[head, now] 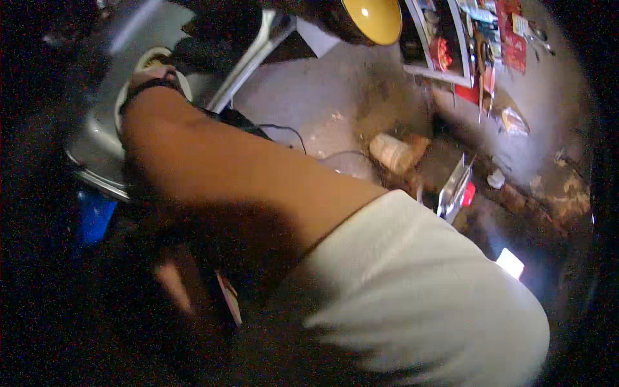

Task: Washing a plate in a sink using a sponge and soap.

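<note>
My right arm, in a white sleeve, stretches from lower right to upper left across the view. A dark band circles its wrist. My right hand (157, 75) is over a pale round dish (121, 104), with something yellowish by the fingertips. Blur and the small size hide whether the fingers grip anything. The dish rests on a shiny grey tabletop (101, 133) with a metal-edged rim. My left hand cannot be made out. A dim skin-toned patch (174, 285) shows in the dark lower left, and I cannot tell what it is.
A metal tube leg (246, 58) slants beside the tabletop. At the top is a yellow bowl-shaped thing (375, 20). A blue object (96, 215) is below the tabletop. A pale cylinder (391, 152) and a cable (285, 128) lie beyond my arm, near a framed shelf (442, 75).
</note>
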The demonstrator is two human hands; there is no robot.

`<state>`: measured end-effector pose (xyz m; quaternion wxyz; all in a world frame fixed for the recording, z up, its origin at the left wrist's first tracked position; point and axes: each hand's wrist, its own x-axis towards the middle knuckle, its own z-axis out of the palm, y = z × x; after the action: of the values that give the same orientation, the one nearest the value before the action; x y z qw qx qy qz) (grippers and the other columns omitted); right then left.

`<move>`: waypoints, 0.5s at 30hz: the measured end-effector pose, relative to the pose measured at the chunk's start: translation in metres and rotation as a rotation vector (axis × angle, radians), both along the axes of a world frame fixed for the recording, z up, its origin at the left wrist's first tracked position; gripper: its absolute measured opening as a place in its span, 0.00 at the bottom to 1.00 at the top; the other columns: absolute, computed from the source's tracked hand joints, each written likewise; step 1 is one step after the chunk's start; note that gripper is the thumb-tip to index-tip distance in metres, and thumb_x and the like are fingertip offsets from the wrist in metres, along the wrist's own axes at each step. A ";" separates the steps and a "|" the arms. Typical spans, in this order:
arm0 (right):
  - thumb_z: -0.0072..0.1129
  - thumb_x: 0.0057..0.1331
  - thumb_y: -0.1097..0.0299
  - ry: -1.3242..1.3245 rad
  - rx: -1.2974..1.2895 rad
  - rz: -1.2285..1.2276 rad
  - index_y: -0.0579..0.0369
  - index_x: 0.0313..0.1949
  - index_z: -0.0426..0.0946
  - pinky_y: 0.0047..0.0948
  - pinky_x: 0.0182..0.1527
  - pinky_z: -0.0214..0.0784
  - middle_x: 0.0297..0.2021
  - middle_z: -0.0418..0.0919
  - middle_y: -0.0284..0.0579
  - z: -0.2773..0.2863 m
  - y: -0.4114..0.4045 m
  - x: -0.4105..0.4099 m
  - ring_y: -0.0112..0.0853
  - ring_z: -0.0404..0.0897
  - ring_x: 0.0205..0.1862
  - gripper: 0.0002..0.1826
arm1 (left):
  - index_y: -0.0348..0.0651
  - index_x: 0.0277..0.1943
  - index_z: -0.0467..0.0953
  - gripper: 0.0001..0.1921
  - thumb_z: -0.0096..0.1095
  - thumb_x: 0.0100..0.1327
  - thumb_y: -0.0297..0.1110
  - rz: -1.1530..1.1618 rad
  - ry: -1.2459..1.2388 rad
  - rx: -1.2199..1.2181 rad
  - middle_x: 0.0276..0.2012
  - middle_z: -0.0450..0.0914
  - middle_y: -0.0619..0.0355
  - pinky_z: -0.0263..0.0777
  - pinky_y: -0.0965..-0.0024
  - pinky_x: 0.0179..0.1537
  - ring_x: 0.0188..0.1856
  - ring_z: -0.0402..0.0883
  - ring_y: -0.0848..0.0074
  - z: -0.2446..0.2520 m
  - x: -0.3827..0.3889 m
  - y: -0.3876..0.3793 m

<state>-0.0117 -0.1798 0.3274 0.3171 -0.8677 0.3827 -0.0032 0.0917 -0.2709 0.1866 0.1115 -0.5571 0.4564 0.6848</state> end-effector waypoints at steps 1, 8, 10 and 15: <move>0.54 0.57 0.67 -0.047 -0.028 0.007 0.50 0.45 0.72 0.39 0.47 0.71 0.45 0.75 0.45 0.011 -0.008 0.021 0.44 0.77 0.46 0.14 | 0.46 0.58 0.68 0.28 0.50 0.61 0.55 0.003 -0.055 0.167 0.51 0.73 0.54 0.67 0.63 0.51 0.55 0.69 0.71 -0.002 0.026 -0.019; 0.55 0.57 0.67 0.000 0.004 -0.066 0.50 0.45 0.72 0.39 0.46 0.72 0.45 0.75 0.46 -0.033 0.012 -0.012 0.44 0.77 0.45 0.15 | 0.50 0.56 0.70 0.22 0.58 0.59 0.46 -0.329 0.296 -0.517 0.44 0.76 0.59 0.68 0.72 0.41 0.45 0.71 0.75 0.085 -0.029 0.045; 0.55 0.57 0.67 -0.044 0.014 -0.067 0.50 0.45 0.72 0.40 0.46 0.72 0.45 0.75 0.46 -0.030 0.017 0.000 0.44 0.78 0.45 0.15 | 0.50 0.55 0.70 0.22 0.57 0.59 0.46 -0.341 0.198 -0.548 0.44 0.76 0.59 0.68 0.71 0.41 0.45 0.71 0.75 0.084 -0.037 0.046; 0.55 0.57 0.66 -0.036 0.000 -0.058 0.50 0.46 0.72 0.40 0.46 0.72 0.45 0.75 0.46 -0.042 0.022 0.017 0.44 0.78 0.45 0.15 | 0.49 0.55 0.71 0.22 0.56 0.60 0.47 -0.368 0.071 -0.482 0.41 0.76 0.59 0.68 0.70 0.41 0.43 0.72 0.74 0.025 -0.061 0.025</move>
<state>0.0054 -0.1582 0.2852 0.3239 -0.8561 0.4018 -0.0279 0.0305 -0.2456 0.2119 0.0823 -0.4515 0.7024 0.5441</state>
